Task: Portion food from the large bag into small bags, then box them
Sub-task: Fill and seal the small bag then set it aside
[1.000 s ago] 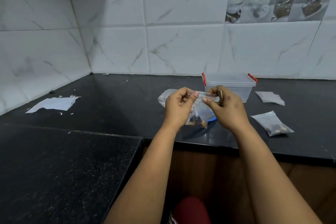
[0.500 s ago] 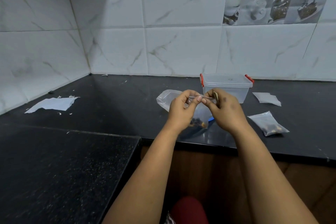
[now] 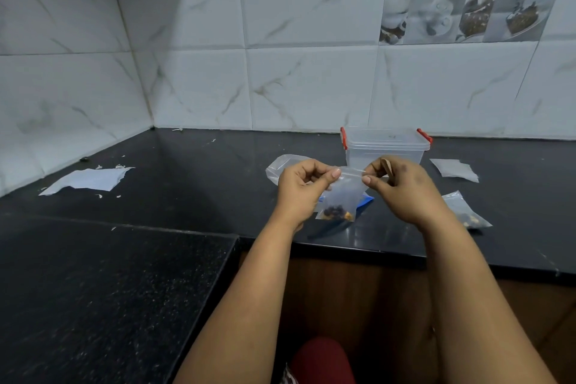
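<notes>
A small clear zip bag [image 3: 341, 196] with dark and orange food at its bottom hangs above the black counter [image 3: 187, 171]. My left hand [image 3: 300, 187] pinches its top left corner and my right hand [image 3: 402, 187] pinches the top right corner, both on the seal strip. A small brown piece is tucked in my right hand. Behind the hands lies the large clear bag [image 3: 280, 165], partly hidden, with a blue edge [image 3: 364, 200] showing under the small bag. A clear lidded box [image 3: 386, 145] with red clips stands just behind.
A filled small bag [image 3: 466, 210] lies flat to the right, near the counter's front edge. Empty small bags [image 3: 455, 169] lie further back right. Torn white paper [image 3: 90, 179] and scraps sit at the left. A tiled wall closes the back and left.
My hands have drawn apart along the bag's top, after being close together half a second ago. The bag still hangs between them.
</notes>
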